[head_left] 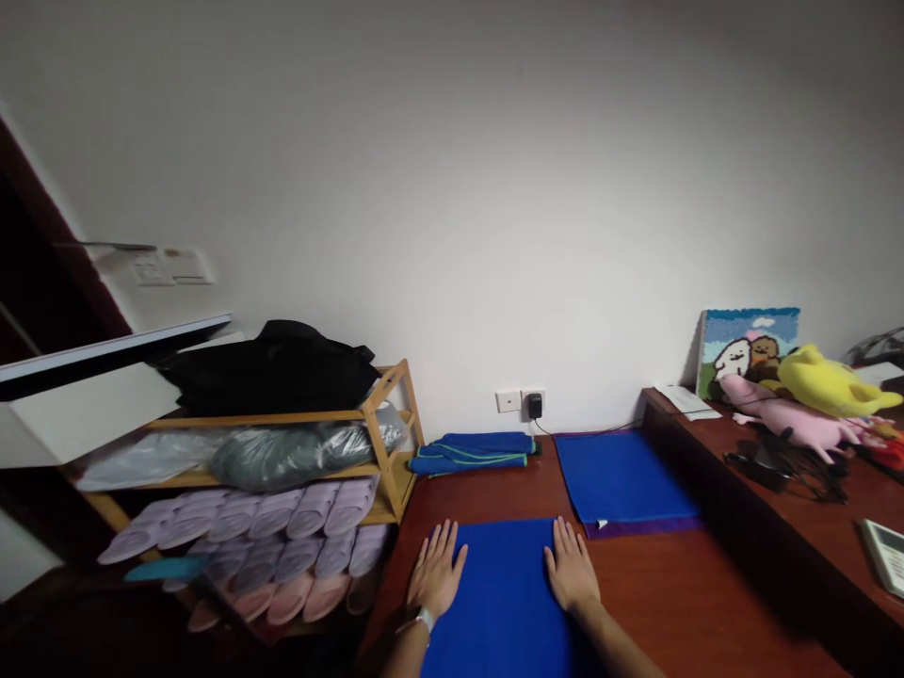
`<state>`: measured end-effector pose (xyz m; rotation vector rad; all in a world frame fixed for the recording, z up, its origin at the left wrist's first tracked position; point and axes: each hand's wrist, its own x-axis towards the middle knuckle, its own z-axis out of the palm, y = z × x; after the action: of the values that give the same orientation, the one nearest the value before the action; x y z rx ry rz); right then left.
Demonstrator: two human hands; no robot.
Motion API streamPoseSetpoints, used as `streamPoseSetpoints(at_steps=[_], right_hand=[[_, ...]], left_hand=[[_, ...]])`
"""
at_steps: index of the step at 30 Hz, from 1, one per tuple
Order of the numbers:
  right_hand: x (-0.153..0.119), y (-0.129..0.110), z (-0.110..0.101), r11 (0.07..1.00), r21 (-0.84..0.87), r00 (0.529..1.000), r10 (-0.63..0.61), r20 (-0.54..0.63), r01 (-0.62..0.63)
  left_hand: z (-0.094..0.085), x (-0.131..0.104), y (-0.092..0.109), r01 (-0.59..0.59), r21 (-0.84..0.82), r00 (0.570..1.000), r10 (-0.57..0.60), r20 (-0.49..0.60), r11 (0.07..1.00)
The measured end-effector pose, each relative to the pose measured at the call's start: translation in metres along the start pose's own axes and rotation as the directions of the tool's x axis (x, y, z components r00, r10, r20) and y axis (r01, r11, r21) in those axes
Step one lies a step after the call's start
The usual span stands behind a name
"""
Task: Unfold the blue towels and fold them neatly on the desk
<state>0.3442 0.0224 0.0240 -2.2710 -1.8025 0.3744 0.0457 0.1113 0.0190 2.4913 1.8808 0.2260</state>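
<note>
A plain blue cloth [503, 593] lies spread on the reddish-brown table [664, 593] in front of me. My left hand [436, 573] rests flat near its far left corner, fingers stretched out, a band at the wrist. Flat near the far right corner lies my right hand [571, 569], its fingers also extended. Neither hand grips anything. Behind, by the wall, sits a folded blue cloth bundle with green edging [473, 452]. Farther right is a flat blue cloth [625, 476] with purple showing under its near edge and a small white tag.
A wooden rack [385, 452] on the left holds slippers [303, 508] and a black bag [275, 367]. To the right, a raised surface bears a yellow plush [823, 381], a pink plush [791, 419], a picture [749, 344] and dark cables. An adapter [535, 406] is plugged into the wall.
</note>
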Motion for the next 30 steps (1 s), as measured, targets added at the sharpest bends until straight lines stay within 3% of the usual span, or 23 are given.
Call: streamPoseSetpoints(at_steps=[10, 12, 14, 16, 20, 23, 26, 30], right_hand=[[-0.001, -0.005, -0.008, 0.999, 0.050, 1.000, 0.012, 0.007, -0.013], [-0.002, -0.005, -0.010, 0.997, 0.072, 1.000, 0.010, 0.006, -0.011], [-0.002, -0.005, -0.011, 0.996, 0.087, 1.000, 0.007, 0.003, -0.007], [-0.002, -0.004, -0.011, 0.996, 0.088, 1.000, 0.007, 0.007, -0.007], [-0.001, 0.000, -0.008, 0.998, 0.062, 0.999, -0.024, 0.025, 0.022], [-0.002, 0.002, -0.004, 0.997, 0.008, 0.996, -0.075, 0.042, 0.075], [-0.003, 0.001, -0.002, 0.998, -0.023, 0.998, -0.055, 0.039, 0.056], [-0.005, 0.000, -0.004, 1.000, -0.011, 1.000, -0.012, 0.021, 0.012]], left_hand=[[-0.013, 0.006, 0.001, 0.016, 0.095, 0.995, -0.025, 0.094, 0.995], [-0.020, 0.007, 0.010, -0.014, 0.111, 0.998, 0.007, 0.055, 0.994], [-0.024, 0.009, 0.032, -0.068, 0.085, 0.997, 0.071, -0.025, 0.994], [-0.022, 0.009, 0.068, -0.144, 0.016, 0.987, 0.145, -0.073, 0.989], [-0.003, 0.005, 0.158, -0.318, -0.169, 0.944, 0.328, 0.034, 0.933], [0.012, -0.001, 0.196, -0.368, -0.227, 0.916, 0.393, 0.076, 0.902], [0.014, -0.005, 0.187, -0.403, -0.218, 0.905, 0.423, 0.052, 0.889], [0.000, -0.008, 0.119, -0.333, -0.148, 0.934, 0.347, 0.079, 0.931]])
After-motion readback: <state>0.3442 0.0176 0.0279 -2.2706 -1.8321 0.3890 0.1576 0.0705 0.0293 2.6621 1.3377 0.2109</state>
